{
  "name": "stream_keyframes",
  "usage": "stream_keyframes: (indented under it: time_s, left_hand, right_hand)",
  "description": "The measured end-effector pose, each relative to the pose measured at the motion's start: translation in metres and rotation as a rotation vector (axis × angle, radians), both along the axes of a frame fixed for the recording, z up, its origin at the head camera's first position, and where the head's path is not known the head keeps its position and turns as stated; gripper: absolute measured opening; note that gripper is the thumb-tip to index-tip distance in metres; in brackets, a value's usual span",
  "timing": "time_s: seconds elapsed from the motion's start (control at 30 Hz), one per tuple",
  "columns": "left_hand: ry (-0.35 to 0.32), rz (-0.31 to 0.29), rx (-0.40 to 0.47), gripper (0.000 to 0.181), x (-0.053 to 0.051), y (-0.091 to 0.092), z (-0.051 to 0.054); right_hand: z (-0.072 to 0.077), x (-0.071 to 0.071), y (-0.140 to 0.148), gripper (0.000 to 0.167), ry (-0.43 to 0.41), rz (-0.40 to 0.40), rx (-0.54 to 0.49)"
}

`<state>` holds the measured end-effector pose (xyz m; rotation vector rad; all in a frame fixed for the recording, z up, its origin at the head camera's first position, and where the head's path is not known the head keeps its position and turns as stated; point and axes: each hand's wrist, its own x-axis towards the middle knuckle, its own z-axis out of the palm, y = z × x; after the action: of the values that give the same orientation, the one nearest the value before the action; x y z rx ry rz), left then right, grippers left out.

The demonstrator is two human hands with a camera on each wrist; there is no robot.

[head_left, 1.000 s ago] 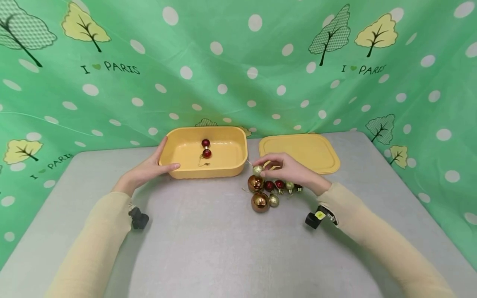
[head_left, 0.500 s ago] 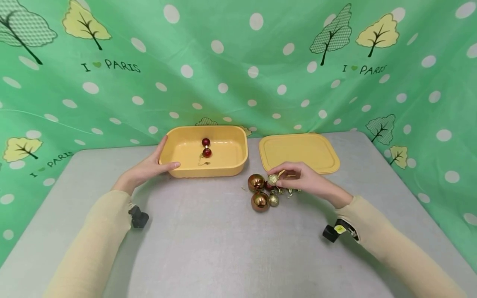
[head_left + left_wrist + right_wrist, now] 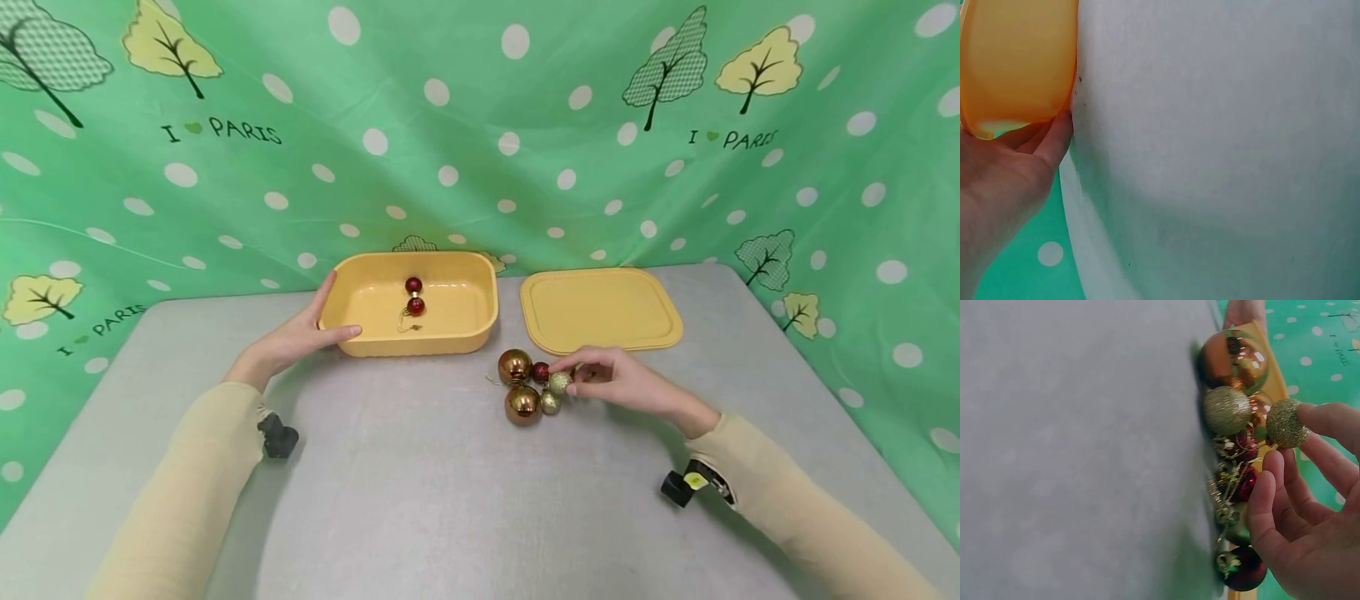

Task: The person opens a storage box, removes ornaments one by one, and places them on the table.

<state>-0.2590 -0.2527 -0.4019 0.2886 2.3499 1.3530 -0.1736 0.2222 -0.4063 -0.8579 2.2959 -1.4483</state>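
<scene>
My left hand (image 3: 288,340) holds the left end of a yellow plastic box (image 3: 420,345), with the thumb over its front rim. Two small red Christmas baubles (image 3: 416,307) lie inside, one with a gold string. Between thumb and fingertips my right hand (image 3: 626,385) pinches a gold glitter bauble (image 3: 1286,423), just above the other baubles on the table. Beside it lie two large copper baubles (image 3: 522,405), a small gold bauble (image 3: 551,403) and a red bauble (image 3: 540,372). The right wrist view shows further baubles, including a dark red bauble (image 3: 1245,569), below the fingers; the head view mostly hides these.
A yellow lid (image 3: 600,308) lies flat to the right of the box, behind the baubles. The grey table (image 3: 450,500) meets a green dotted cloth (image 3: 480,125) along its back and sides.
My right hand has moved right and toward me from beside the box's right end, carrying the gold glitter bauble over the other baubles. The left hand and box stay put.
</scene>
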Motion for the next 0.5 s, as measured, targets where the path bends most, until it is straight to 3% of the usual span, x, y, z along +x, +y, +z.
stream_keyframes:
  time_s: [0.27,0.5]
  left_hand:
    - [0.006,-0.003,0.008,0.106,0.0012,0.0006,0.0010]
    - [0.013,-0.004,0.027,0.106,0.0014,0.0011,0.0005]
  right_hand:
    - [-0.0068,0.0060,0.0057,0.032,0.019,-0.022,0.082]
    - [-0.0094,0.0088,0.0082,0.030,0.029,-0.043,0.088]
